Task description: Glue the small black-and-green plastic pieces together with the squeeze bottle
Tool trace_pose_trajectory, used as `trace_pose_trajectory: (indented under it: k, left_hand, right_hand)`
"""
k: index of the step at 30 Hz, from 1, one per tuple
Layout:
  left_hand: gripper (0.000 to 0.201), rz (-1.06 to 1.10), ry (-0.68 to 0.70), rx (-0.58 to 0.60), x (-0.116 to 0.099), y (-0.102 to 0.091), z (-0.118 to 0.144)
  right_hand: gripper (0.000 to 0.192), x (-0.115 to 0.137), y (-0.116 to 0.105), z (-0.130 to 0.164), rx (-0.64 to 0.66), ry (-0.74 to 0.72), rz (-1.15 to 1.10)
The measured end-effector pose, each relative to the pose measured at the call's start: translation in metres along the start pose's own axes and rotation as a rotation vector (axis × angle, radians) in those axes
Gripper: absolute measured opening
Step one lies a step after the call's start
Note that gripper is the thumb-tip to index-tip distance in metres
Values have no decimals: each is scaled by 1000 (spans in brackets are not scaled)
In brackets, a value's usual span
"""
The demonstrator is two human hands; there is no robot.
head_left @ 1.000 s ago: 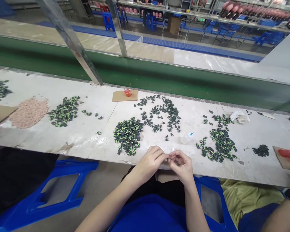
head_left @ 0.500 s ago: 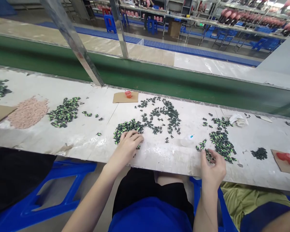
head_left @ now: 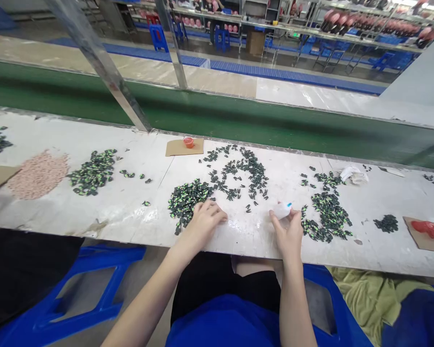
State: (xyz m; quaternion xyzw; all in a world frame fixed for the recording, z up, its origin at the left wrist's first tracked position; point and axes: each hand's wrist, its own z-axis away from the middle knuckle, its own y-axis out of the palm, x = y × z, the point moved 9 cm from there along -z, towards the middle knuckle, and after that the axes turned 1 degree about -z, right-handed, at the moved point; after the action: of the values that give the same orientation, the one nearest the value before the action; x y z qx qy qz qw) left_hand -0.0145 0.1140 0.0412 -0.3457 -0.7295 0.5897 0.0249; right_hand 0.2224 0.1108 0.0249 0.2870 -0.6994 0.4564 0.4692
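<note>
- Two hands worked apart at the near edge of the bench.
- Left hand lay palm down, fingers curled, on the near edge of a green-and-black pile; whether it pinched a piece could not be told.
- Right hand had its thumb and fingers closed on a small clear bottle with a blue tip, which lay tilted on the bench, tip pointing right.
- Just right of the bottle was a second green-and-black pile.
- Between and beyond the hands, dark pieces lay scattered loosely.
- Farther back sat a cardboard scrap with a small red cup on it.
- At far left lay a pink pile, and beside it a third green-and-black pile.
- At far right a small dark heap lay near a cardboard piece bearing red bits.
- A crumpled white rag lay behind the right pile.
- A green belt ran along the far side of the bench.
</note>
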Motion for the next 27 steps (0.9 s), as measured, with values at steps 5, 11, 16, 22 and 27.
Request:
trace_pose_trajectory:
  k: [5, 11, 16, 22, 27]
  left_hand:
    - [13, 64, -21, 27, -32, 21, 0]
    - [9, 104, -204, -98, -22, 12, 8]
    - [15, 205, -215, -61, -19, 15, 15]
    - [28, 269, -252, -110, -17, 18, 17]
    - [17, 269, -261, -110, -15, 19, 17]
  right_hand:
    - [35, -1, 4, 15, 67, 105, -433]
    - [27, -8, -11, 22, -140, 157, -717]
    - [28, -13, -4, 27, -175, 186, -684]
    - [31, -7, 16, 36, -47, 186, -345]
    - [30, 0, 17, 36, -31, 181, -255]
